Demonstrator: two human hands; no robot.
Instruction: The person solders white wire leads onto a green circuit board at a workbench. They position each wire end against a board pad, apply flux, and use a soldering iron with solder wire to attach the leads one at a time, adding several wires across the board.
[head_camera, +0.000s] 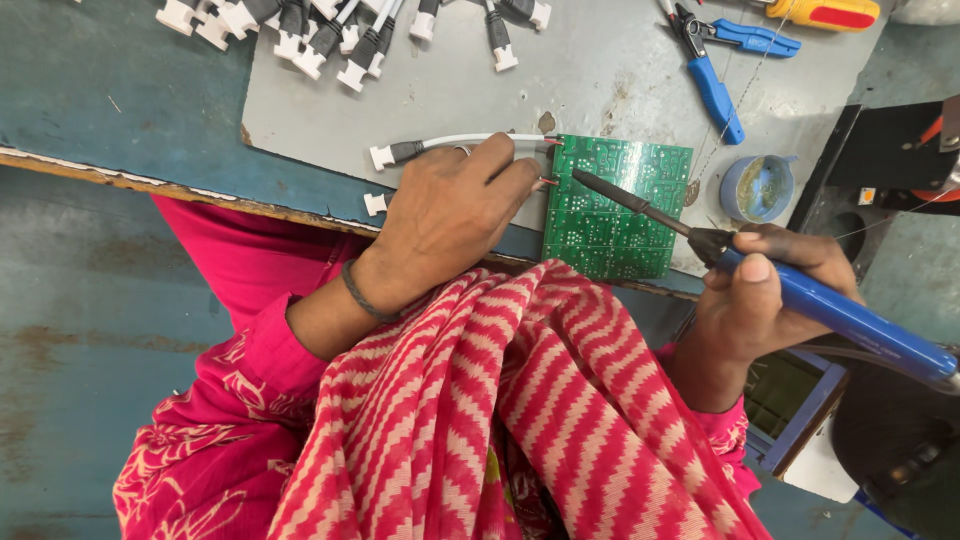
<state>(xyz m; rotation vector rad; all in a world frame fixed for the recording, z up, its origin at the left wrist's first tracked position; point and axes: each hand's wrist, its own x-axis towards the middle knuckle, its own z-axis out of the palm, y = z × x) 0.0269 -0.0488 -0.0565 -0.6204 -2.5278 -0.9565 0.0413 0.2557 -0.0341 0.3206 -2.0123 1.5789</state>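
Note:
A green circuit board lies on a grey mat near the bench's front edge. My left hand pinches a white cable with a black-and-white plug and holds its red wire ends against the board's left edge. My right hand grips a blue-handled soldering iron; its dark tip rests on the board close to the wire ends.
Several black-and-white cable plugs are piled at the back of the mat. Blue-handled pliers, a yellow-and-red tool and a small blue tin lie to the right. A black stand sits at far right.

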